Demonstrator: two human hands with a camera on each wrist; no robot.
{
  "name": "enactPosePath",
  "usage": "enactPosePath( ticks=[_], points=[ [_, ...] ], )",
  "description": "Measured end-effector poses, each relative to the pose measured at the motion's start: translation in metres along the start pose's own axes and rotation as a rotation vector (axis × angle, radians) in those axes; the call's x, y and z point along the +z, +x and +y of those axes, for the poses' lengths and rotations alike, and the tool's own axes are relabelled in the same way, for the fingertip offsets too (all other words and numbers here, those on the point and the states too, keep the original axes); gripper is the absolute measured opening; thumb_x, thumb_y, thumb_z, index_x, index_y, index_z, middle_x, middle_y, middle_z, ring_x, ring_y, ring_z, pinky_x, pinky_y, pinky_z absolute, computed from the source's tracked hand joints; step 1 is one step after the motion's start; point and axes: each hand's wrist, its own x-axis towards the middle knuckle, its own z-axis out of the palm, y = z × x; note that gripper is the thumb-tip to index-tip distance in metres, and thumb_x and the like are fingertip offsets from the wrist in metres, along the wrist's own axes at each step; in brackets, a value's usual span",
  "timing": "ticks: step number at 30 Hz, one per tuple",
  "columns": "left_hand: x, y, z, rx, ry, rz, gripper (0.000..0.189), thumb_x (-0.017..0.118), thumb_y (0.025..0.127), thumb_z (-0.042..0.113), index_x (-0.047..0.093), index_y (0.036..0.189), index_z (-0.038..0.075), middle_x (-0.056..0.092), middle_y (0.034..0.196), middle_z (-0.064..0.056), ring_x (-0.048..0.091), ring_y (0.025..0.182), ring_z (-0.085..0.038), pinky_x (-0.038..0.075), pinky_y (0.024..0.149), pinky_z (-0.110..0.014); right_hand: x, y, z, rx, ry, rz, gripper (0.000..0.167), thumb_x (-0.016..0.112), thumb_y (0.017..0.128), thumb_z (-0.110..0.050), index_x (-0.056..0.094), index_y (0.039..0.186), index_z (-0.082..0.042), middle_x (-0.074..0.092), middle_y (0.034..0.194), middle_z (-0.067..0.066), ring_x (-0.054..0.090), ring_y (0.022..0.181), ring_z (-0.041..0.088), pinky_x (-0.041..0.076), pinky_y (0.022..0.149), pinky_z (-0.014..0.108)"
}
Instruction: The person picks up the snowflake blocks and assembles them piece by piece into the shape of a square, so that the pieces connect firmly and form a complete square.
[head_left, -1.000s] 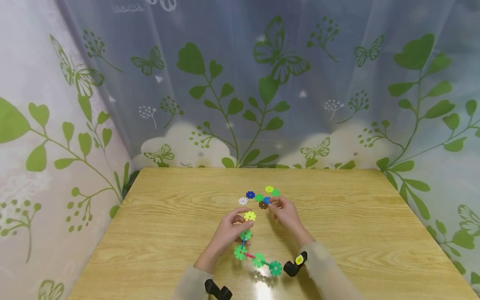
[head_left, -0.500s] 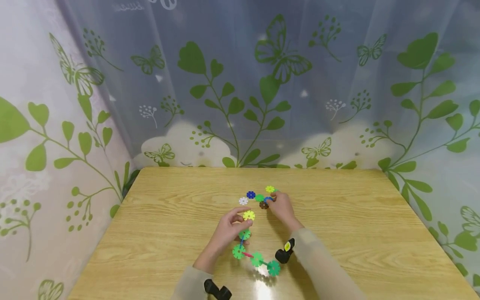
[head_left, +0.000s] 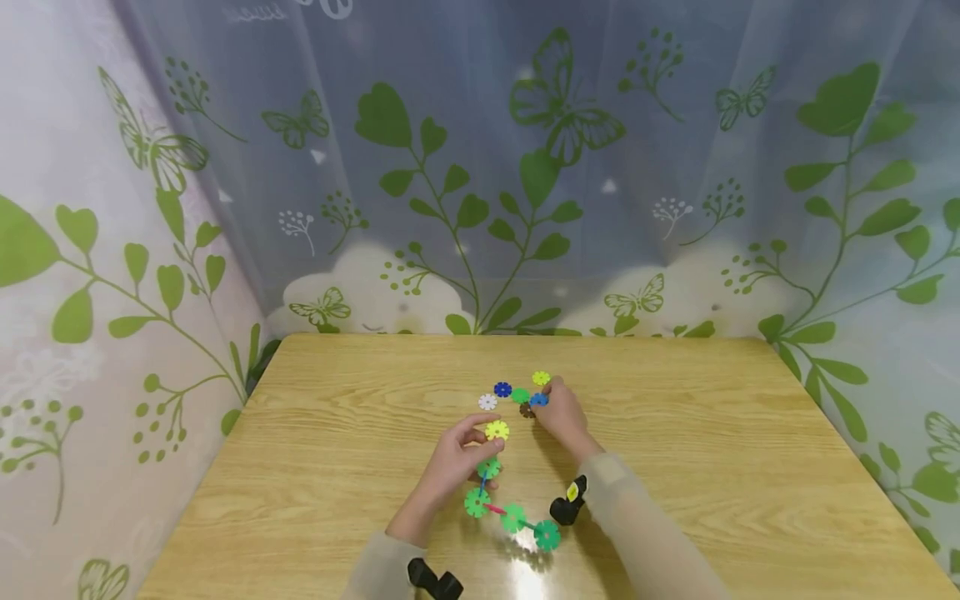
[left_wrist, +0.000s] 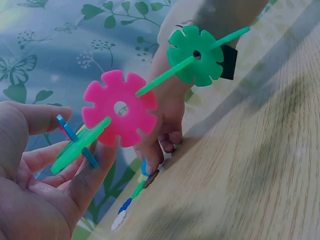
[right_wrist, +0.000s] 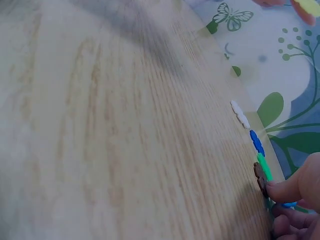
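Note:
In the head view my left hand (head_left: 457,454) pinches a yellow notched disc (head_left: 497,431), the top of a chain of interlocking plastic snowflake discs. The chain hangs over the table, with green discs (head_left: 477,502) joined by edge-on blue, pink and green ones. A pink disc (left_wrist: 100,95) shows face-on in the left wrist view. My right hand (head_left: 562,417) reaches down to loose discs on the table, fingertips at a blue disc (head_left: 538,400) and a brown disc (right_wrist: 260,177). Its fingers cover part of this group; I cannot tell whether they grip one.
Beyond my left hand lie a white disc (head_left: 487,402), a dark blue disc (head_left: 503,389) and a green disc (head_left: 521,396). Another yellow disc (head_left: 541,377) lies farther back. A leaf-printed curtain (head_left: 420,208) stands behind the wooden table (head_left: 337,417).
My right hand has moved slightly forward over the loose discs and now covers a green one that showed earlier. My left hand holds the chain almost still.

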Motion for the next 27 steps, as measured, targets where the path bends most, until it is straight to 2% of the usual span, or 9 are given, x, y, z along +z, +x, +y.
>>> enactPosePath(
  ticks=[4,8,14,19,23,27],
  points=[
    [0.000,0.001,0.002,0.005,0.013,-0.003,0.043,0.063,0.089,0.010,0.051,0.129,0.005,0.050,0.091,-0.010,0.058,0.057,-0.019,0.057,0.058,-0.046,-0.003,-0.007,0.006,-0.031,0.112,0.015,0.025,0.067,0.084,-0.008,0.050,0.101,-0.002,0.056,0.085,0.012,0.051,0.069,0.021,0.042,0.052,0.027],
    [0.000,0.002,0.003,0.008,-0.002,-0.007,0.044,0.063,0.089,0.010,0.050,0.131,0.005,0.049,0.090,-0.009,0.059,0.056,-0.021,0.056,0.061,-0.053,-0.006,-0.016,0.009,-0.072,0.226,0.038,0.023,0.068,0.083,-0.005,0.053,0.099,-0.001,0.052,0.078,0.010,0.049,0.065,0.019,0.042,0.051,0.025],
    [0.001,0.003,0.004,0.000,-0.023,0.003,0.045,0.063,0.089,0.010,0.049,0.131,0.004,0.048,0.090,-0.009,0.060,0.058,-0.019,0.054,0.065,-0.057,-0.012,-0.034,0.003,-0.103,0.379,0.006,0.018,0.068,0.084,-0.003,0.055,0.096,0.000,0.056,0.068,0.009,0.053,0.055,0.020,0.044,0.045,0.023],
    [0.000,0.003,0.004,-0.001,-0.034,0.001,0.046,0.063,0.089,0.010,0.048,0.132,0.004,0.049,0.092,-0.010,0.060,0.062,-0.018,0.056,0.065,-0.052,-0.019,-0.049,-0.006,-0.116,0.499,-0.043,0.013,0.069,0.082,-0.001,0.058,0.088,0.003,0.060,0.068,0.008,0.052,0.054,0.023,0.044,0.044,0.023],
    [0.000,0.002,0.004,0.001,-0.070,-0.009,0.048,0.062,0.090,0.009,0.045,0.134,0.003,0.050,0.092,-0.012,0.060,0.064,-0.020,0.055,0.067,-0.054,-0.025,-0.061,-0.014,-0.123,0.542,-0.071,0.010,0.069,0.083,-0.003,0.060,0.084,0.002,0.062,0.070,0.007,0.053,0.057,0.023,0.049,0.049,0.030],
    [0.000,0.002,0.003,0.005,-0.085,-0.008,0.049,0.062,0.090,0.009,0.043,0.135,0.001,0.052,0.091,-0.012,0.061,0.068,-0.029,0.054,0.067,-0.056,-0.030,-0.073,-0.021,-0.136,0.576,-0.109,0.010,0.069,0.084,-0.006,0.063,0.085,0.002,0.065,0.076,0.011,0.054,0.060,0.025,0.050,0.052,0.029]
  ],
)
